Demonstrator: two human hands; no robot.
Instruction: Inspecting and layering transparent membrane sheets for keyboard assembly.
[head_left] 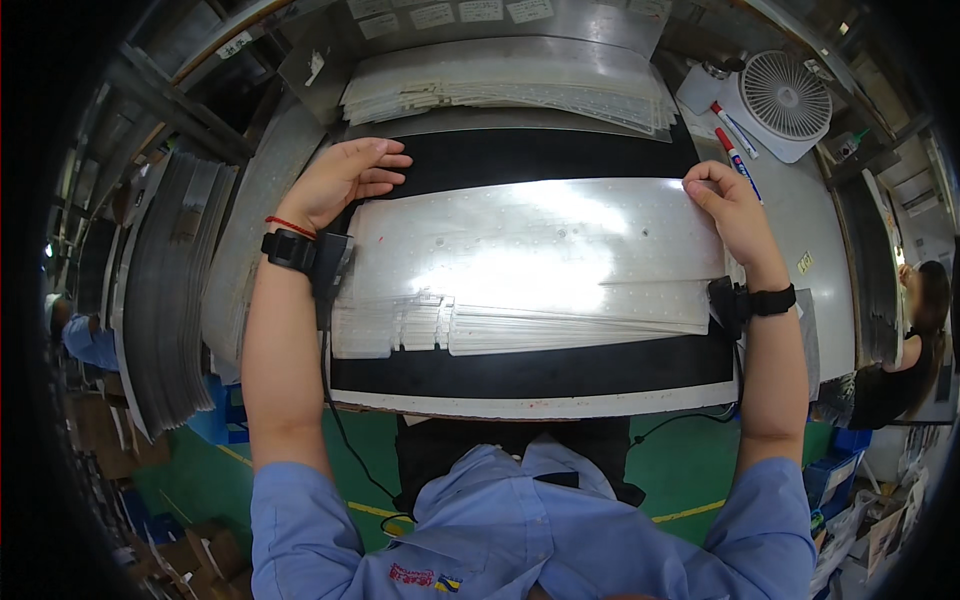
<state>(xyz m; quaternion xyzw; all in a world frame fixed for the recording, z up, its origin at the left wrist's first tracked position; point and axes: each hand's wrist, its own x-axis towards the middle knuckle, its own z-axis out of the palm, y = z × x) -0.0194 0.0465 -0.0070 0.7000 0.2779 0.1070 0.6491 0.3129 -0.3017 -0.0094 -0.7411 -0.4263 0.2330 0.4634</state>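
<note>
A fanned stack of shiny, thin metal sheets [520, 235] lies on a black mat [480, 376] in front of me. Rows of small marks run across the top sheet, and notched edges show at the near left. My right hand [725, 197] pinches the far right corner of the top sheet between thumb and fingers. Over the mat, just beyond the far left corner, my left hand [352, 178] is held with its fingers apart and nothing in it. Whether it brushes the sheet edge I cannot tell.
Another stack of metal sheets [510, 80] lies at the far side. A white fan [785, 100] and a red-capped marker [738, 162] are at the far right. Upright sheets [175, 280] stand at the left. A person [905, 350] is at the far right edge.
</note>
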